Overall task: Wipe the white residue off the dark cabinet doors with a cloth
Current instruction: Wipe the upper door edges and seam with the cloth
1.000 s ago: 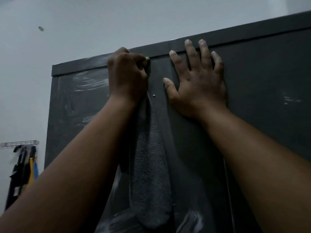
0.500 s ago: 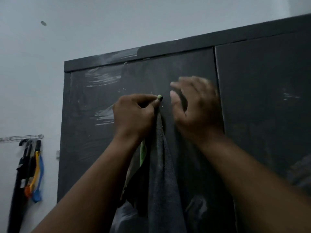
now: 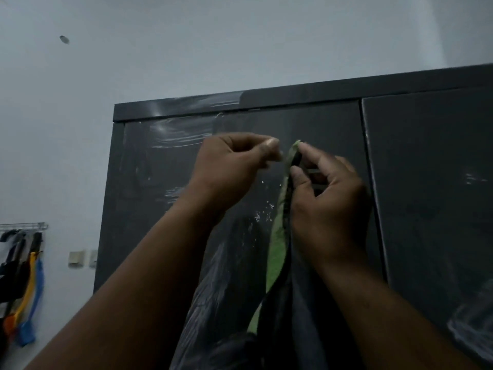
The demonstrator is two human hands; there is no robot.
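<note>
The dark cabinet's left door (image 3: 160, 209) carries white smears near its top and white specks at its middle. The right door (image 3: 432, 209) has faint white marks at its right side and lower corner. A cloth (image 3: 280, 236), green on one face and dark grey on the other, hangs down in front of the left door. My right hand (image 3: 328, 209) pinches the cloth's top edge between thumb and fingers. My left hand (image 3: 232, 166) is just left of that edge, fingers curled, thumb and forefinger together; whether it touches the cloth I cannot tell.
The cabinet's top rail (image 3: 293, 98) is smeared white on its left part. A pale wall (image 3: 53, 129) lies to the left, with a rack of hanging tools (image 3: 24, 284) and a wall switch (image 3: 76, 259) low down.
Both hands came down from the cabinet's top. My right hand left the door and took the cloth's top edge; my left hand shifted off it. The green face now shows.
</note>
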